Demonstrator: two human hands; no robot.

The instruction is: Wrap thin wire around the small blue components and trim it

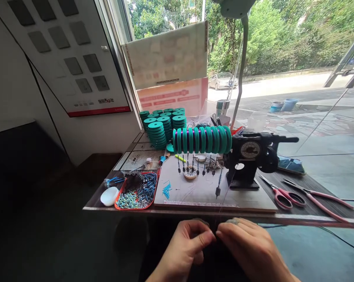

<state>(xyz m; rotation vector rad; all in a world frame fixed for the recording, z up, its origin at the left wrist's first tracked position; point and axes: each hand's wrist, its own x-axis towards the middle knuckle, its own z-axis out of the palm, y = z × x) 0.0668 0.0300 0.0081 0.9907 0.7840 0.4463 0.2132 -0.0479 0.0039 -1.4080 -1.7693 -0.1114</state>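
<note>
My left hand (194, 241) is in front of the table's front edge, its thumb and index finger pinched together. Close beside it, my right hand (243, 237) has its fingers pressed together; what either hand grips is too small to make out. A thin thread runs from near my fingertips up toward the black winding machine (250, 152). Green spools (202, 140) sit in a row on the machine's shaft. Small dark weights hang below them, and a larger weight (218, 191) hangs lower, above the board (200, 199).
An orange-red tray (115, 201) of small parts and a white bowl (109, 196) are at the left. Stacked green spools (156, 135) stand behind. Red-handled scissors (283, 198) and pliers (323, 203) lie at the right; a round dish (190, 176) is on the board.
</note>
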